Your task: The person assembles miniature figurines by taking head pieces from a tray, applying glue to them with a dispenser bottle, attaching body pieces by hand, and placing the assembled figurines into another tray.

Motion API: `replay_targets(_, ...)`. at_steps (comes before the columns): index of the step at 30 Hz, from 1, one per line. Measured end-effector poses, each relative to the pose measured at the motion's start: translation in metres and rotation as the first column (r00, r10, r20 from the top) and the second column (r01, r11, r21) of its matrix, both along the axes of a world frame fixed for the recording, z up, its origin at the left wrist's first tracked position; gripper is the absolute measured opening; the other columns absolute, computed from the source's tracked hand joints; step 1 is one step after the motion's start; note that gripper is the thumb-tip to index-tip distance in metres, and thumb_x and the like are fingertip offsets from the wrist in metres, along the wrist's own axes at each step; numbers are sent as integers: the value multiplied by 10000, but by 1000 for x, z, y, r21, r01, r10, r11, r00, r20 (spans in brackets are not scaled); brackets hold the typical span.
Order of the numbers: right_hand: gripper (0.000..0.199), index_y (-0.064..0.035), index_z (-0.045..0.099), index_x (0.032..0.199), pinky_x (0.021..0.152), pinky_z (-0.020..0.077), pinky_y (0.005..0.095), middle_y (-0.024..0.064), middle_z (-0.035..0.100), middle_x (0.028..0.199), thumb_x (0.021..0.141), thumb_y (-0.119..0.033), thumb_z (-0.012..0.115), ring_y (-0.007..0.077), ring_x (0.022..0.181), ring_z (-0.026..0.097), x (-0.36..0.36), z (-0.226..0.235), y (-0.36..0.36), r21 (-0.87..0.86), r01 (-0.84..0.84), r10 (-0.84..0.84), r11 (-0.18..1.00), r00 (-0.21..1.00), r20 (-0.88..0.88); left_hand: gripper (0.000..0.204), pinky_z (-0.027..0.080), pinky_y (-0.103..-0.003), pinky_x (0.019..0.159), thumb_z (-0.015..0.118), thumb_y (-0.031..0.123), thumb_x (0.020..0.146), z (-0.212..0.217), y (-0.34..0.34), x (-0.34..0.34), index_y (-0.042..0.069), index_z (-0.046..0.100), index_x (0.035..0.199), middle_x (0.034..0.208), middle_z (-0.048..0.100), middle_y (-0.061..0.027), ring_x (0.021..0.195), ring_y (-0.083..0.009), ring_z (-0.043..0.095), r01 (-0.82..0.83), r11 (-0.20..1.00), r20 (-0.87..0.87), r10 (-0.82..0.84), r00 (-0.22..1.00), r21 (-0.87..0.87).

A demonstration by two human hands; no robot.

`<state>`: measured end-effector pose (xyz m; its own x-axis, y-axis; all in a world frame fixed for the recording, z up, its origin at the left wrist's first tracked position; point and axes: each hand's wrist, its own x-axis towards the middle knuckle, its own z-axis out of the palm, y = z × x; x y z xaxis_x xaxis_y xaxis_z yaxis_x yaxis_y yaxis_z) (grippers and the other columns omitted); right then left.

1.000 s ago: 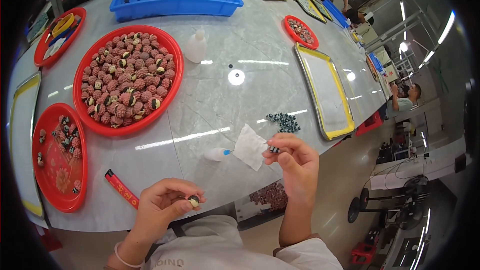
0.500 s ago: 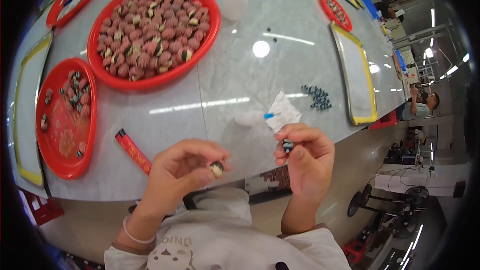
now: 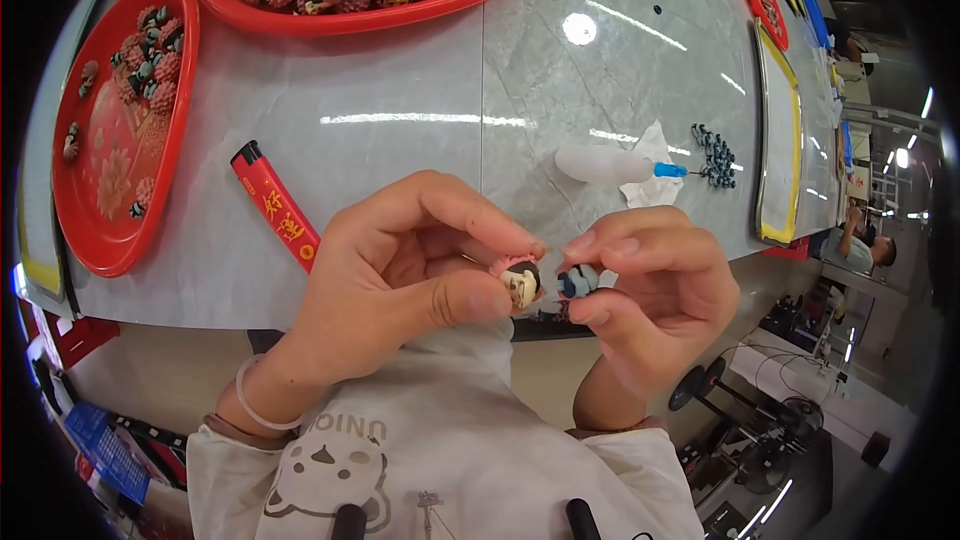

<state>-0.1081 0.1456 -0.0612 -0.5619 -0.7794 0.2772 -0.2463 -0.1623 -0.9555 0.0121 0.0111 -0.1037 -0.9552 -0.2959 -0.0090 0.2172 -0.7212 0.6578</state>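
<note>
We pinch a small pink-capped figure head [image 3: 520, 280] between thumb and fingers of our left hand [image 3: 400, 275], at the table's [image 3: 420, 90] near edge. Our right hand [image 3: 650, 295] pinches a tiny blue piece [image 3: 577, 282] just beside it. Behind lie a red lighter [image 3: 277, 206], a white squeeze bottle [image 3: 610, 166], dark beads [image 3: 714, 154] and red trays [image 3: 110, 120].

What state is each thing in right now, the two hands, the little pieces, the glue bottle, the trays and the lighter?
left hand: pinching a small pink doll head
right hand: pinching a small blue piece beside the head
squeeze bottle: lying on its side, blue tip on
red lighter: lying flat, untouched
big red tray: heaped with pink heads
left red tray: holds a few pieces
</note>
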Motion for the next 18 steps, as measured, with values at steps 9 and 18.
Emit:
replay_targets(9,246,10,571,803,559,500,234,215,599,826,625,50,737,193,654,614,2,3,-6,16,2,3,1000,948,-318,242,480,-253,782,639,-51,754,3,1,-3,-44,545,977,910,562,-89,866,-133,579,-42,999,-10,41,999,-26)
replay_targets(18,282,21,618,821,538,517,230,148,623,819,577,90,741,189,657,622,7,-1,-11,-16,81,-80,997,903,-423,202,475,-218,707,676,-59,718,-2,-1,-2,-42,600,905,861,560,-73,788,-103,570,-101,993,26,103,994,-69)
